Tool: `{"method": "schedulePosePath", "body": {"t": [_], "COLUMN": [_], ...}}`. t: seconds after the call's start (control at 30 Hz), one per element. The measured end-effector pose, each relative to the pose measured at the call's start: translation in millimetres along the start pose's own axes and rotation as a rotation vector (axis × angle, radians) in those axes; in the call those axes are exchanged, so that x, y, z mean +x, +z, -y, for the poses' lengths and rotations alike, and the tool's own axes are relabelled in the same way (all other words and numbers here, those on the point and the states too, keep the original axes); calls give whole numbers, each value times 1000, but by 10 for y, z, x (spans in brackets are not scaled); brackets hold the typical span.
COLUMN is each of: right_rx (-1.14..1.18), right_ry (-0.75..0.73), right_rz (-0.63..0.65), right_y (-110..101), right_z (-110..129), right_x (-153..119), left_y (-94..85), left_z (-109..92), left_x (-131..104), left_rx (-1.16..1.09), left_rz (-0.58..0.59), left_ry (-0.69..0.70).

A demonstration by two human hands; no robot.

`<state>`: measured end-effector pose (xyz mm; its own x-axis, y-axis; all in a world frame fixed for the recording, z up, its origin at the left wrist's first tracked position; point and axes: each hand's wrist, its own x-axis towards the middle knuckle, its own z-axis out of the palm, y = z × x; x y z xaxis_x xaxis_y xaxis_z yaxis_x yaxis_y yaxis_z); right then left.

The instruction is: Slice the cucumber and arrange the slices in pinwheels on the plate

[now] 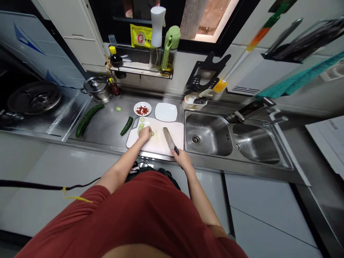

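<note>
A white cutting board (158, 144) lies on the steel counter. My left hand (145, 134) is curled down over cucumber slices on its left half; the fingers are closed and mostly hide what is under them. One cucumber slice (152, 134) shows at their right side, and an overlapping row of cucumber slices (141, 126) lies just beyond. My right hand (182, 158) grips the black handle of a kitchen knife (169, 139) at the board's front right. The blade points up and left, apart from the slices.
A cut cucumber (127, 126), a whole cucumber (89, 120) and a cucumber end (118, 108) lie left of the board. Behind it stand a plate of chopped red pieces (142, 109) and a white square plate (166, 112). A double sink (208, 133) is right, a pot (96, 89) back left.
</note>
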<state>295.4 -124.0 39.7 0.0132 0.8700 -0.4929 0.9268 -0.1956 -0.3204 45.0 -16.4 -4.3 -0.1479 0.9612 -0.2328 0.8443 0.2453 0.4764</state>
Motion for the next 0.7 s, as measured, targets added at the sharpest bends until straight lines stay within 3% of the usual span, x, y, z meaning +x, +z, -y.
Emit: {"method": "schedulePosePath", "body": {"t": [0.23, 0.57, 0.7], "right_rx": [-20, -28, -25], "right_ry": [2, -2, -3], "right_rz": [-8, -27, -35], "right_y": [56, 108, 124], "right_z": [44, 36, 26], "right_x": [92, 208, 222], "left_y": [57, -30, -73], "left_z": [146, 849, 961], "left_x": [-195, -141, -108], "left_rx": [-285, -357, -318], "left_rz": [-47, -176, -197], "left_ry": [-43, -175, -215]}}
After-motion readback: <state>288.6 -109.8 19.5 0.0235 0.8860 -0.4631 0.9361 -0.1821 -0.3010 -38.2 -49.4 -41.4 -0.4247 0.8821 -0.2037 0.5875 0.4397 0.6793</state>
